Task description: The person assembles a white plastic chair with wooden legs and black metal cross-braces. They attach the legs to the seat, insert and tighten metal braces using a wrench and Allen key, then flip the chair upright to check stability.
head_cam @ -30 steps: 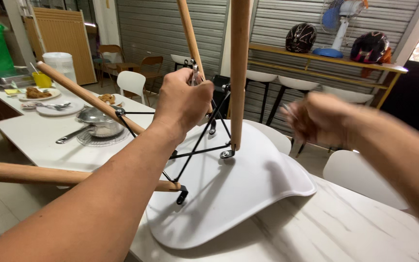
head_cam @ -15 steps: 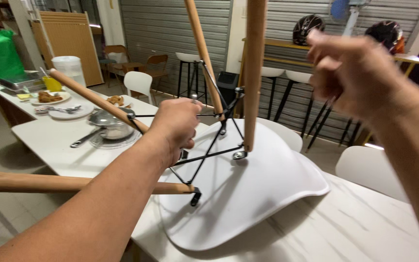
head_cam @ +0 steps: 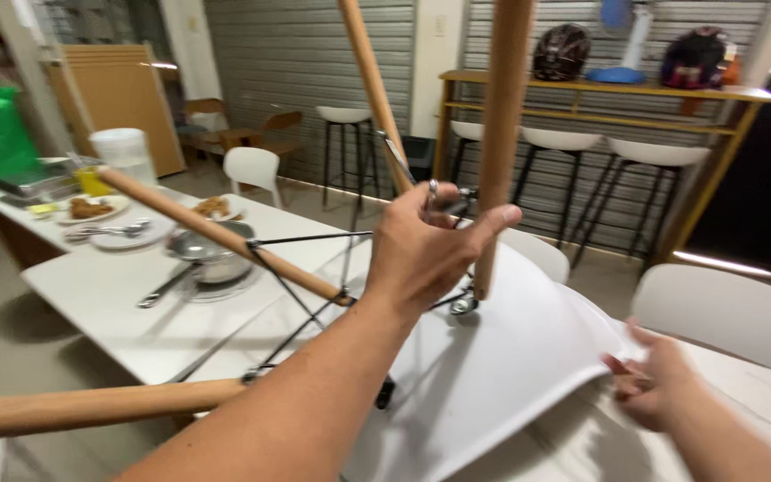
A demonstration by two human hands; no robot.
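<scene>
A white plastic chair seat [head_cam: 510,357] lies upside down on the white table [head_cam: 760,419]. Its wooden legs [head_cam: 501,134] stick up and out, joined by black wire struts [head_cam: 301,299]. My left hand [head_cam: 426,254] is closed around the metal frame where the legs meet, and its thumb lies against the upright leg. My right hand [head_cam: 658,388] is low at the right, with fingers spread and touching the seat's right edge. One long leg [head_cam: 91,406] runs out to the lower left.
A second white table [head_cam: 109,295] at the left carries plates of food [head_cam: 87,210], a metal pan [head_cam: 207,254] and a white container [head_cam: 122,152]. White chairs [head_cam: 725,308] stand close by. Behind are bar stools [head_cam: 345,116] and a wooden shelf [head_cam: 600,89] with helmets.
My right hand has dropped from up in the air to the seat's right edge. My left hand has stayed on the frame, and the view has shifted closer.
</scene>
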